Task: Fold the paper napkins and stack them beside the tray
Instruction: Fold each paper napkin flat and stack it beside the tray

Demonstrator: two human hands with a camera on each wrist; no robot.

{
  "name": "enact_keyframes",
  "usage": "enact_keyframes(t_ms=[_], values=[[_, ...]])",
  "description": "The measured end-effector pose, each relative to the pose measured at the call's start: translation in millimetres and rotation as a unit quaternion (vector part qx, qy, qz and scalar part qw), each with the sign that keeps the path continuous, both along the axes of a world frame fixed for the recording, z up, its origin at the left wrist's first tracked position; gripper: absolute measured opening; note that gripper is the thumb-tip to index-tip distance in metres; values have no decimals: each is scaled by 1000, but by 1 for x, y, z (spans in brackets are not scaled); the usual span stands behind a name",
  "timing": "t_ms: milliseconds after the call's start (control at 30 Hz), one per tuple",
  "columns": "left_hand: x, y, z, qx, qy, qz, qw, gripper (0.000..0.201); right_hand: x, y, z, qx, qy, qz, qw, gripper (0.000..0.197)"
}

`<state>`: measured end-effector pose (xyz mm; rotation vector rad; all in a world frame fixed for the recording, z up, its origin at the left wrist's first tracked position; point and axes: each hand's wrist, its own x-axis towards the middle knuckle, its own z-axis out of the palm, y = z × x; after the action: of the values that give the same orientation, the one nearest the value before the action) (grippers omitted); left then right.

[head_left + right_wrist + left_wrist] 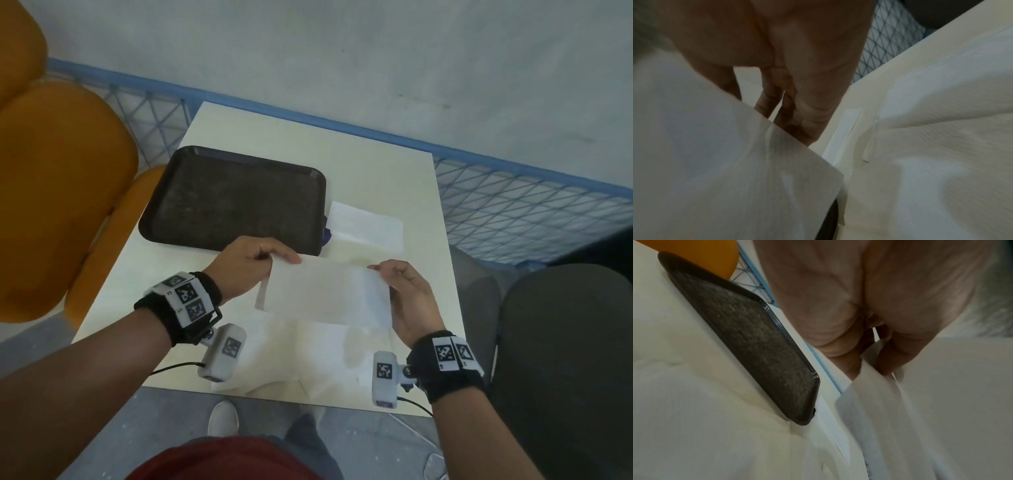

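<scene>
White napkin (325,294) is hanging at centre frame, just below the dark tray (233,198); left hand (245,265) and right hand (407,301) are pinching its top corners; folded napkin (368,226) is lying beside the tray's right edge.

Soft even daylight overhead — wrist views dim, blurred, edge-warped.

There were two hands, the left hand (245,265) and right hand (409,301), one dark tray (233,202), one held napkin (329,294), one folded napkin (366,228), loose napkins (308,356) too overlapped to count, and one table (376,164).
</scene>
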<state>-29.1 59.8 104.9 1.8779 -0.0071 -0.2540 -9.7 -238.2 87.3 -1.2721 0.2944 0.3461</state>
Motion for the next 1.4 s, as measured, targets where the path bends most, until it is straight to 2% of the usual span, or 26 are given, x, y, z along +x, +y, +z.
enact_keyframes(t_ms=[100,167,233,300,367,433,500,567,667,767,833,967,1100,1167,1233,1300,1400], values=[[-4,0,-13,-4,22,-7,1000,39,-11,-7,-13,-88,-16,-22,996,22],[-8,2,-29,10,67,-22,997,42,-17,-14,-25,-162,-20,-21,986,20],[-10,4,-48,116,71,-45,990,41,-19,-19,-42,-275,-27,4,961,20],[-15,-2,-67,225,40,-49,972,40,-17,-20,-59,-370,-29,50,927,22],[-22,-19,-82,265,12,-68,962,45,-17,-18,-74,-446,-31,94,890,21],[-29,-41,-98,306,1,-148,941,53,-22,-12,-89,-533,-70,134,833,32],[-35,-61,-112,369,-15,-220,903,60,-35,2,-101,-591,-125,192,773,47],[-38,-74,-121,417,-23,-240,877,62,-50,24,-105,-605,-154,275,731,55],[-38,-79,-130,434,-16,-227,872,58,-63,52,-112,-606,-157,386,678,60],[-29,-76,-132,431,-25,-227,873,54,-60,51,-121,-628,-125,404,653,66],[-18,-74,-134,433,-27,-216,874,55,-53,34,-124,-649,-81,387,650,68],[4,-79,-131,430,-2,-164,888,42,-41,-1,-117,-655,-12,346,672,69],[22,-80,-126,383,62,-111,915,26,-32,-5,-108,-642,-34,350,681,68],[27,-80,-121,352,56,-104,929,14,-24,-2,-104,-634,-77,327,697,66],[30,-81,-112,314,17,-114,943,8,-14,3,-100,-608,-150,305,717,58],[32,-80,-104,283,-22,-106,953,7,0,5,-96,-567,-204,306,737,38],[37,-74,-104,257,-30,-20,966,19,32,-2,-87,-525,-195,314,766,26]])
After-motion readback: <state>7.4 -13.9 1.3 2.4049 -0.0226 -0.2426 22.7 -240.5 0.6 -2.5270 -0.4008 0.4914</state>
